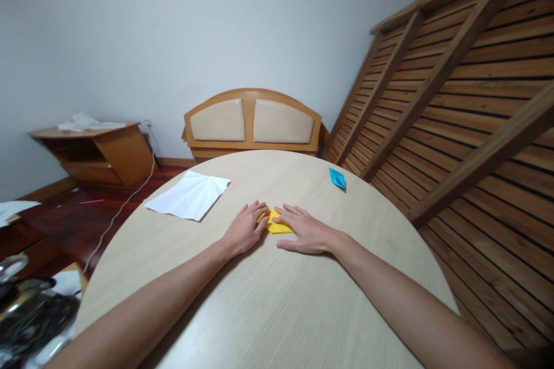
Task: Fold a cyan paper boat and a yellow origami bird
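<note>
Two hands press one folded yellow paper [274, 223] flat on our round wooden table [268, 300]. Our left hand [244, 230] and right hand [305, 229] lie open, fingers extended, gripping nothing; the paper sits between them, under both sets of fingertips, equally near each. White creased sheet [189, 196] lies left, blue folded paper [337, 178] far right.
</note>
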Tool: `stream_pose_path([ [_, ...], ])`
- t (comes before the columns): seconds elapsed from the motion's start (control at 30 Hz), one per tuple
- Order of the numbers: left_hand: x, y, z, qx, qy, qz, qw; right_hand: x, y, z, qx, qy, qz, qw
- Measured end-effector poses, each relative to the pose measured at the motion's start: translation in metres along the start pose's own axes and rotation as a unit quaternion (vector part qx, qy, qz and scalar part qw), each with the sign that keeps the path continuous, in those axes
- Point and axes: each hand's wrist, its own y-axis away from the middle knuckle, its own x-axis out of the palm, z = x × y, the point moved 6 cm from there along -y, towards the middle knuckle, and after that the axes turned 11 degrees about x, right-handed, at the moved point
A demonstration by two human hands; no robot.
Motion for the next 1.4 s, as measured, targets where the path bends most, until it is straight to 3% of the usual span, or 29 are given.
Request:
stream_pose_path([
  [0.37, -0.001, 0.006, 0.012, -0.067, -0.08, 0.005, 0.995, -0.005, 0.006, 0.002, -0.005, 0.006, 0.004, 1.0],
  [0.9, -0.01, 0.01, 0.034, -0.082, -0.138, -0.047, 0.986, -0.007, 0.009, 0.003, -0.027, 0.006, -0.006, 1.0],
  [1.0, -0.016, 0.009, 0.034, -0.066, -0.143, -0.082, 0.984, -0.006, 0.008, 0.002, -0.035, 0.009, -0.013, 0.999],
  [1.1, -0.019, 0.006, 0.021, -0.004, -0.108, -0.108, 0.988, -0.006, 0.008, 0.003, -0.043, 0.02, -0.019, 0.999],
  [1.23, -0.005, 0.003, -0.009, 0.117, -0.032, -0.004, 0.993, -0.006, 0.009, 0.005, -0.053, 0.03, -0.024, 0.998],
  [1.4, 0.005, 0.004, -0.01, 0.081, -0.042, 0.075, 0.993, -0.005, 0.008, 0.002, -0.049, 0.027, -0.024, 0.998],
])
